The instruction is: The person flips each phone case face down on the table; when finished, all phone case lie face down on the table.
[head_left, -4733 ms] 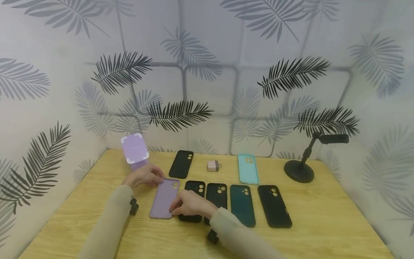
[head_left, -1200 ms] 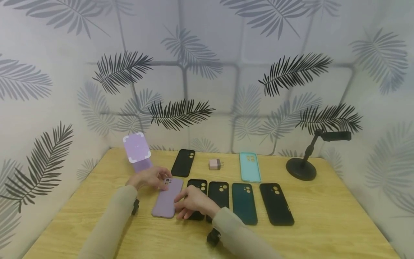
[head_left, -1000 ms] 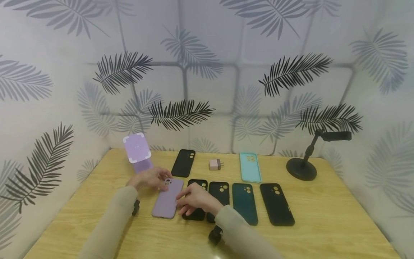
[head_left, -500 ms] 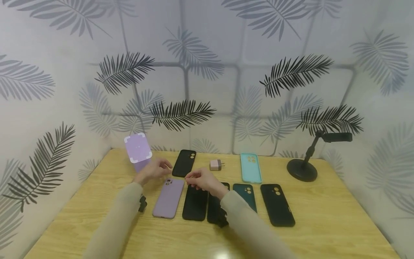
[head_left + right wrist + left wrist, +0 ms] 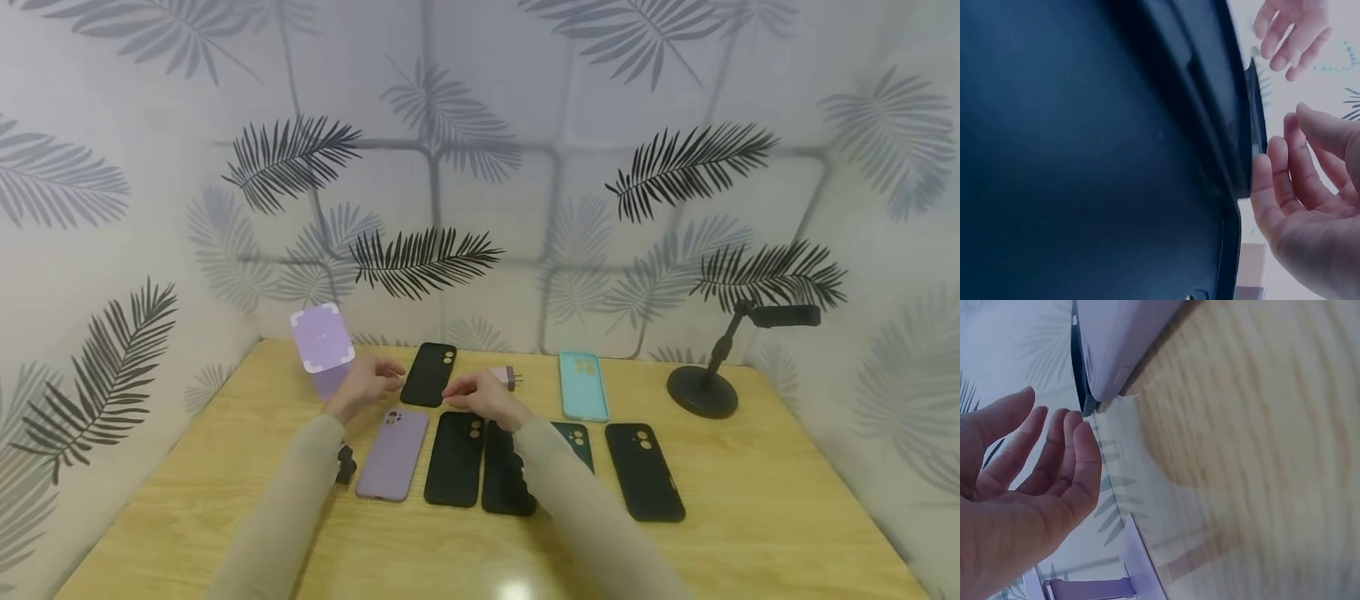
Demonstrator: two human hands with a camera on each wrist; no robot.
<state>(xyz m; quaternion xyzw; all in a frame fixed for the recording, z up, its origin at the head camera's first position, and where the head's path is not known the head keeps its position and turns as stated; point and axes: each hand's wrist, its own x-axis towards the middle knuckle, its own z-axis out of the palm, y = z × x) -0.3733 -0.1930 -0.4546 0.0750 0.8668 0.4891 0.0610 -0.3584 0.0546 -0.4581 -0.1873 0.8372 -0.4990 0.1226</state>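
My left hand [image 5: 369, 383] hovers at the left side of the black phone case [image 5: 429, 375] in the back row, its fingers loosely bent around nothing. My right hand [image 5: 487, 396] is near that case's lower right corner, with nothing visible in its fingers; whether it touches the case I cannot tell. Below the left hand lies a purple phone case [image 5: 393, 457], smooth back up. Beside it lie two black cases, the left one [image 5: 454, 460] in plain sight, the other [image 5: 504, 479] partly under my right forearm. In the left wrist view, the hand's fingers [image 5: 1088, 456] are relaxed.
A purple phone stand [image 5: 322, 342] is at back left. A pink charger plug [image 5: 510, 377] is partly behind my right hand. Further right are a turquoise case [image 5: 583, 387], a half-covered teal case [image 5: 576, 442], a black case [image 5: 645, 472] and a black stand [image 5: 702, 392].
The purple case was turned from inner side up to back up and let go. Both hands then moved back and to the right, to the rear black case.
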